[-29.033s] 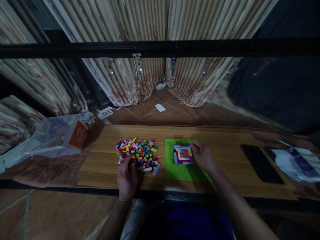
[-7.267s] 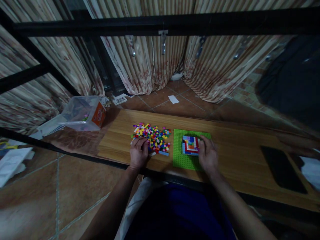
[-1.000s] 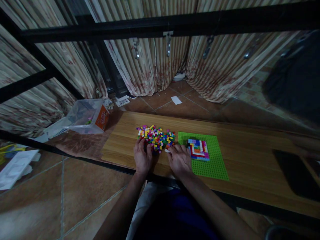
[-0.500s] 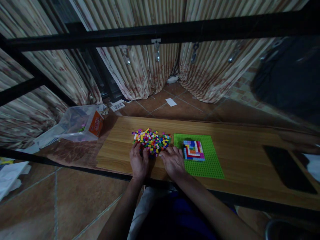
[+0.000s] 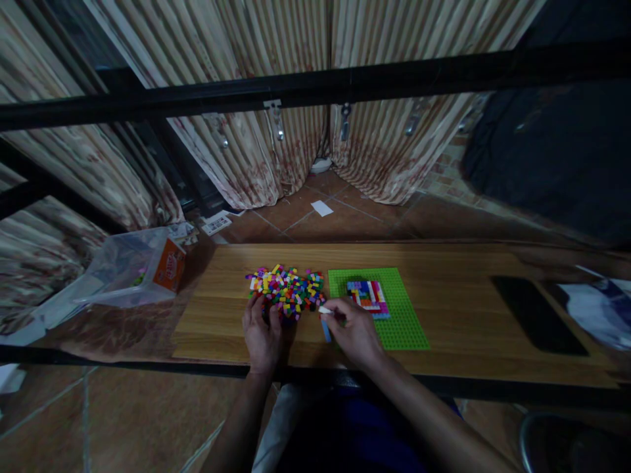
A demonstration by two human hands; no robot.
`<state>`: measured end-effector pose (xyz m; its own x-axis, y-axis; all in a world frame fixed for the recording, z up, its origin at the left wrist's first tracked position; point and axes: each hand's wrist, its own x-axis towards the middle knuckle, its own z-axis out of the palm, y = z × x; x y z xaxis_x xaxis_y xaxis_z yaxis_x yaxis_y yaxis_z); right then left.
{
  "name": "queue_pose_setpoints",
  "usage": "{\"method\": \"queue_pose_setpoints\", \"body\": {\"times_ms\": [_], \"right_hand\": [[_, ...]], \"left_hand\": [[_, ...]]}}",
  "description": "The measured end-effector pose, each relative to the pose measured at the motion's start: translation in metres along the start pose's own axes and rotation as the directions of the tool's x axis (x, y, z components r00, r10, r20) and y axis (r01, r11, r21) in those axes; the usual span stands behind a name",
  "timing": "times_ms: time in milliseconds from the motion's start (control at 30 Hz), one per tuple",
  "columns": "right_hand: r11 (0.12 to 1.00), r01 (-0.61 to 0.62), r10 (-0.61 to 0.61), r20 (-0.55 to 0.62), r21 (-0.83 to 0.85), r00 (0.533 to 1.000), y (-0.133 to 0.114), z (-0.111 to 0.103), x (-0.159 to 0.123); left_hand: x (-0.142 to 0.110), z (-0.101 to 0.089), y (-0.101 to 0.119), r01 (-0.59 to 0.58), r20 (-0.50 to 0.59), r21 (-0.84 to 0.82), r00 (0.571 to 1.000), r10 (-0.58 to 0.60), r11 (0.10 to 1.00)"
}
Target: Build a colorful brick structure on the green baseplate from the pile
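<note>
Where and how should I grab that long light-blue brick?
Probably pinch the long, narrow light-blue brick by its long sides at the near end, from above: it lies on the wooden board with that end exposed, while the right hand is close to its far end.

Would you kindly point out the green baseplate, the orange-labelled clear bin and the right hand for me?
Green baseplate [image 5: 408, 325], head view: bare studs near its right edge.
Clear bin [image 5: 116, 289], head view: its see-through front wall.
Right hand [image 5: 355, 333], head view: back of the hand.
</note>
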<state>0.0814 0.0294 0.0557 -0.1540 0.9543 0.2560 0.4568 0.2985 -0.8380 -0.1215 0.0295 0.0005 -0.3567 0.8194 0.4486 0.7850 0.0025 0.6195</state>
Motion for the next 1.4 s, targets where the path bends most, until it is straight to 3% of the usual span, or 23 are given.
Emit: {"method": "queue_pose_setpoints", "body": {"times_ms": [100, 233, 367, 500, 800, 1033, 1233, 1400], "right_hand": [[0.988, -0.096, 0.109, -0.106, 0.123, 0.988, 0.014, -0.029, -0.004], [0.941, -0.212, 0.29, -0.305, 0.265, 0.907, 0.054, -0.062, -0.005], [0.932, -0.286, 0.355, -0.392, 0.224, 0.849, 0.089, -0.079, -0.003], [0.95, -0.309, 0.298, -0.414, 0.043, 0.86, 0.099, -0.08, 0.003], [0.973, -0.194, 0.115, -0.473, -0.122, 0.873, 0.083, -0.074, 0.013], [0.969, -0.088, -0.012, -0.4, -0.232, 0.917, 0.082, -0.066, 0.009], [0.978, -0.085, 0.005, -0.386, -0.189, 0.922, 0.085, -0.066, 0.007], [0.985, -0.158, 0.124, -0.364, -0.064, 0.923, 0.089, -0.069, 0.008]], "left_hand": [[0.0, -0.001, 0.0, -0.005, 0.005, 0.005, 1.0, 0.005, 1.0], [0.001, -0.001, 0.001, 0.01, 0.013, 0.004, 1.0, -0.01, 1.0], [0.001, 0.0, 0.0, 0.013, 0.011, 0.012, 1.0, -0.013, 1.0], [0.001, 0.001, -0.002, -0.01, 0.006, 0.002, 1.0, 0.01, 1.0], [0.001, 0.001, -0.001, -0.012, 0.009, 0.004, 1.0, 0.012, 1.0], [0.001, 0.002, -0.001, 0.002, -0.002, 0.019, 1.0, -0.002, 1.0], [0.001, 0.002, 0.0, 0.01, 0.012, 0.009, 1.0, -0.01, 1.0], [0.001, 0.0, 0.001, 0.024, 0.019, -0.003, 1.0, -0.024, 1.0]]}}
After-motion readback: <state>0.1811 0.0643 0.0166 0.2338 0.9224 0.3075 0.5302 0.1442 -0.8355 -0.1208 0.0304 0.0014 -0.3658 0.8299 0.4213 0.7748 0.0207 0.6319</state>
